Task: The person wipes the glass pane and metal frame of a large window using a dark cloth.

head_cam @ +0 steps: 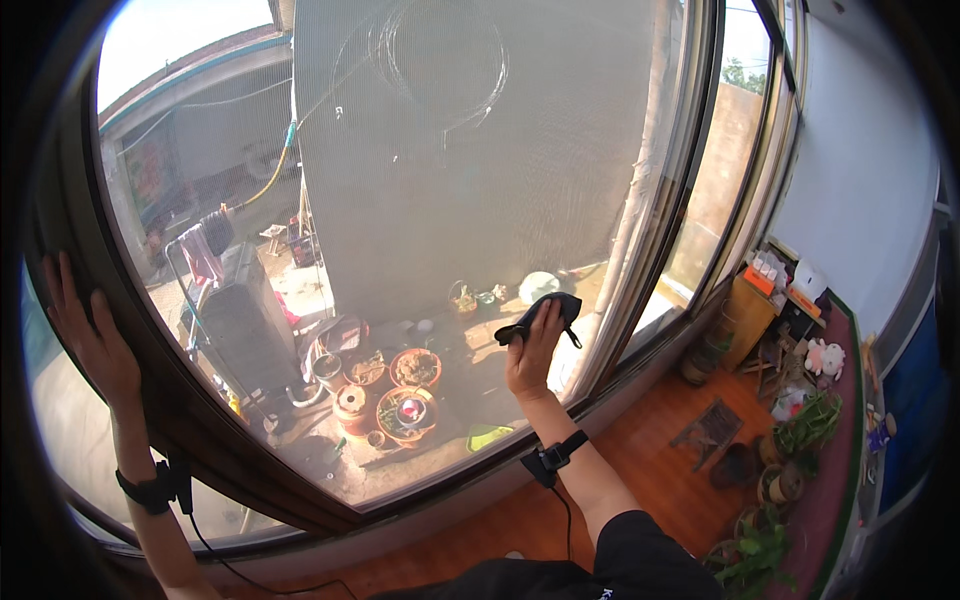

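With its fingers spread, my left hand [97, 345] lies against the dark window frame [169, 390] at the left and holds nothing. My right hand [534, 358] presses a folded black cloth [551, 311] to the lower right part of a large window pane [465, 217]. A small loop or strip hangs from the cloth's right side. Higher on the pane, curved whitish smears [390, 52] form a rough ring. Black straps with small devices and cables circle both my wrists.
Behind the glass are potted plants [415, 367], a grey boxy object [240, 315] and a hose [270, 180]. Indoors on the right, a small low stool [709, 427] stands on the reddish floor [637, 480], near leafy houseplants [810, 424] and a wooden cabinet [750, 311] with boxes on top.
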Action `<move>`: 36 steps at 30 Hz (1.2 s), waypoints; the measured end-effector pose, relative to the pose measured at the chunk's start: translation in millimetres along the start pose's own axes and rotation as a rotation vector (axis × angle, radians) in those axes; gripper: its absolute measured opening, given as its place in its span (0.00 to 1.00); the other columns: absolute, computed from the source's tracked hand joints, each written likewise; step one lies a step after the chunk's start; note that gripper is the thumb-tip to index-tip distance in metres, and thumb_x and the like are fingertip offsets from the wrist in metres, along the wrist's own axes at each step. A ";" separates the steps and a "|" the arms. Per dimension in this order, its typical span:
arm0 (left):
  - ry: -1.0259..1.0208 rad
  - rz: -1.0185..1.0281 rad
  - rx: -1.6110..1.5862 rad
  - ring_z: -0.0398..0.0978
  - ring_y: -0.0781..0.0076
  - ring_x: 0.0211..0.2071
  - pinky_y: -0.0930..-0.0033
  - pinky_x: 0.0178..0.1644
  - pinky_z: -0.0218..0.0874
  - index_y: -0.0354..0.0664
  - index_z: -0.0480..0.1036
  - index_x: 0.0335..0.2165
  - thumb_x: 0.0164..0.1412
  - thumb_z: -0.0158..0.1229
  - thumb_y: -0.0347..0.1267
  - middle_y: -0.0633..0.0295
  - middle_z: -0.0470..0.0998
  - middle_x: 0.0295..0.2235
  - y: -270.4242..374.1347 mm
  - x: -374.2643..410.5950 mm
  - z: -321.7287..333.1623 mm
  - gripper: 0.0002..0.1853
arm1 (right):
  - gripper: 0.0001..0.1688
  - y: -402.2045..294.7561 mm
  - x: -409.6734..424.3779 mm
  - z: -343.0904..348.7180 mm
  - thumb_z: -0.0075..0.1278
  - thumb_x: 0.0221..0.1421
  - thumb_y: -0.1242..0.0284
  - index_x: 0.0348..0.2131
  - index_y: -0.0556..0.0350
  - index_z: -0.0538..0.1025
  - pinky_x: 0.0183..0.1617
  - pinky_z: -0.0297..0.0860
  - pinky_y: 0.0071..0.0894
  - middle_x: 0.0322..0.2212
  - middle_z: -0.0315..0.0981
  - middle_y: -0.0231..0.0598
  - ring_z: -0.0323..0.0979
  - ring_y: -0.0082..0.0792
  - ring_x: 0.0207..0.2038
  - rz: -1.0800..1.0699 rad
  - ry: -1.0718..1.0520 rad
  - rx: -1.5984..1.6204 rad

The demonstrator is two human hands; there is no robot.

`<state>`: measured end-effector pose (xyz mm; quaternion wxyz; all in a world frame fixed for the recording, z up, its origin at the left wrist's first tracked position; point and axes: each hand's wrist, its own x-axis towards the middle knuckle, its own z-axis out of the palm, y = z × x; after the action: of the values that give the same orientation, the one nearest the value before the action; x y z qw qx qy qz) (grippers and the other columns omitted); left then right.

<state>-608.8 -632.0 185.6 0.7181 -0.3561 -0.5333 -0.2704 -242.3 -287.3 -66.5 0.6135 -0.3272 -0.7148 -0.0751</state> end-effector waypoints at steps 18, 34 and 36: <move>0.022 -0.035 -0.055 0.52 0.55 0.62 0.45 0.64 0.34 0.47 0.58 0.58 0.66 0.37 0.36 0.55 0.55 0.61 8.9 1.8 -8.7 0.23 | 0.37 -122.8 297.9 -32.9 0.33 0.62 0.54 0.60 0.61 0.54 0.59 0.42 0.69 0.58 0.48 0.60 0.51 0.61 0.57 -0.574 0.334 0.025; 0.031 -0.033 -0.089 0.52 0.55 0.62 0.43 0.63 0.35 0.47 0.58 0.58 0.66 0.41 0.35 0.55 0.56 0.60 2.5 -4.5 -5.7 0.23 | 0.36 -110.9 79.8 -9.4 0.33 0.62 0.57 0.60 0.65 0.51 0.59 0.44 0.65 0.58 0.44 0.63 0.49 0.67 0.55 -0.366 -0.009 -0.008; 0.016 -0.058 -0.104 0.51 0.55 0.62 0.44 0.64 0.35 0.47 0.58 0.58 0.66 0.41 0.35 0.55 0.56 0.61 5.5 -4.1 -7.0 0.23 | 0.36 -130.8 144.1 -15.3 0.34 0.62 0.58 0.60 0.63 0.52 0.57 0.46 0.65 0.58 0.45 0.62 0.51 0.66 0.54 -0.451 0.088 0.001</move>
<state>-601.8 -634.3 179.2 0.6947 -0.3750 -0.5230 -0.3213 -307.6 -342.3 109.1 0.6118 -0.1550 -0.7426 -0.2241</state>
